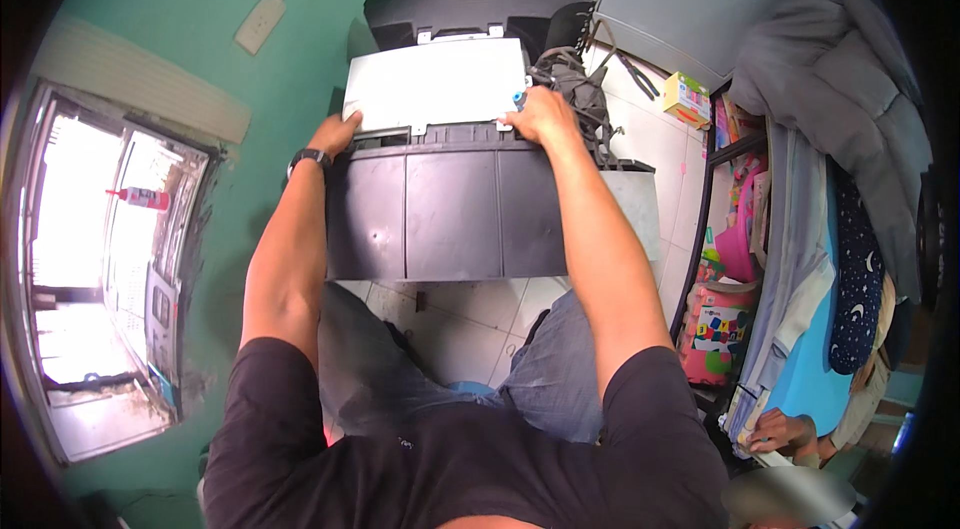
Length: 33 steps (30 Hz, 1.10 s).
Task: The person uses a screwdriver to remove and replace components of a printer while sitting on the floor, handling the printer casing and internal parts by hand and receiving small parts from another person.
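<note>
White flat rectangular panel [435, 86], edged with small metal tabs, is seen in the head view on top of a large black plastic casing [450, 214], between its smooth front section and its raised rear part. The panel's near left corner is touched by the thumb of the left hand [335, 134]; the other fingers are hidden, so whether a grip is formed cannot be told. By the near right corner, the right hand [548, 117] is placed with its fingers bent, a small blue object [519, 99] being seen at the fingertips; whether it is gripped cannot be told. A dark wristwatch [310, 158] is worn on the left wrist. Beside the panel, to the right, a bundle of dark cables [580, 94] is seen, and farther right a yellow cardboard box [688, 101].
</note>
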### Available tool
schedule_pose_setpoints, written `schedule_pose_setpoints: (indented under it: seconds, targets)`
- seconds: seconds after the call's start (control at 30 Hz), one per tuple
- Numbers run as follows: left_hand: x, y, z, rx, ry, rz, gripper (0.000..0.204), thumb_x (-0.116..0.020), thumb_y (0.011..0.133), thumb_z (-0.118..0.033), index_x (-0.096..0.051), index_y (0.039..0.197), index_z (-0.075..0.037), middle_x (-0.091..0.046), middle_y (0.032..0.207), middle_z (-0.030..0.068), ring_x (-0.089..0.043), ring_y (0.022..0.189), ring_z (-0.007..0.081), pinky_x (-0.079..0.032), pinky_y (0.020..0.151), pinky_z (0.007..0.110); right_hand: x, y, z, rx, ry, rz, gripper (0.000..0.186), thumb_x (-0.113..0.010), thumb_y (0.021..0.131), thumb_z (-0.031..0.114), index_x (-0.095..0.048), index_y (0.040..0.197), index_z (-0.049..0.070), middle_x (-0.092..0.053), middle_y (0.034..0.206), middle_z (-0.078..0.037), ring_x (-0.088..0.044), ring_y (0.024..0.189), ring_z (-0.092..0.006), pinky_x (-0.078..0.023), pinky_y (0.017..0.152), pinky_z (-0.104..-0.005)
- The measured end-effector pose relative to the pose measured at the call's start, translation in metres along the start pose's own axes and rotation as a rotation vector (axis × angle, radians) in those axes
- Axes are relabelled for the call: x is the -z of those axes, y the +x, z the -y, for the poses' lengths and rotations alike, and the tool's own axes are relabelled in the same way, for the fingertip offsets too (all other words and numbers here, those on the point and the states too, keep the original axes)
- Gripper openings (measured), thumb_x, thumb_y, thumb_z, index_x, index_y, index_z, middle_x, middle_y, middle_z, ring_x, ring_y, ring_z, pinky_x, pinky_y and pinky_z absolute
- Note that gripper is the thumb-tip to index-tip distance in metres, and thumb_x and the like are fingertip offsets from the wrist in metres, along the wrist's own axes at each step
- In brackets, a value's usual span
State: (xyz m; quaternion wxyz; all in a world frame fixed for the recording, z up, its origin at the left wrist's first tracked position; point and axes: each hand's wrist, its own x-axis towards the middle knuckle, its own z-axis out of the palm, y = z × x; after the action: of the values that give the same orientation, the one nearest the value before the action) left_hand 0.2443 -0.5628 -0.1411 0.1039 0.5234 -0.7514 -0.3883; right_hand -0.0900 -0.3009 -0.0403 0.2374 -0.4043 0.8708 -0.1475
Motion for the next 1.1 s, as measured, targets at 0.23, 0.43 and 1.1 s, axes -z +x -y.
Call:
schedule_pose_setpoints:
  seconds: [0.23,0.43,1.1]
  targets:
    - [-0.004,-0.003,-0.003,-0.035,-0.053,-0.006,0.089,-0.078,0.082,-0.061,-0.063,0.125,0.015,-0.073,0.115,0.0233,-0.072,0.101,0.0302,-0.055,0.087,0.041,-0.002,0.004,-0.002,0.068,-0.058,0.005,0.064,-0.087,0.078,0.051,-0.074,0.119,0.003,-0.073,0.121,-0.022,-0.069,0.116,-0.0362,-0.055,0.097,-0.0449]
    - [-0.011,0.001,-0.013,0.055,0.027,-0.056,0.08,-0.08,0.082,-0.057,-0.068,0.116,0.014,-0.074,0.11,0.0247,-0.073,0.098,0.0314,-0.057,0.084,0.04,-0.002,0.013,-0.014,0.048,-0.039,-0.024,0.063,-0.086,0.078,0.046,-0.071,0.13,0.014,-0.072,0.127,-0.015,-0.068,0.119,-0.034,-0.053,0.101,-0.0443]
    - [-0.011,-0.045,-0.053,-0.139,0.133,-0.213,0.102,-0.069,0.078,-0.076,-0.053,0.141,0.002,-0.066,0.131,0.0282,-0.064,0.124,0.0423,-0.05,0.104,0.047,0.006,0.013,-0.033,0.056,0.397,0.215,0.05,-0.091,0.071,0.022,-0.072,0.112,0.0,-0.073,0.084,-0.012,-0.068,0.066,-0.0169,-0.053,0.058,-0.0332]
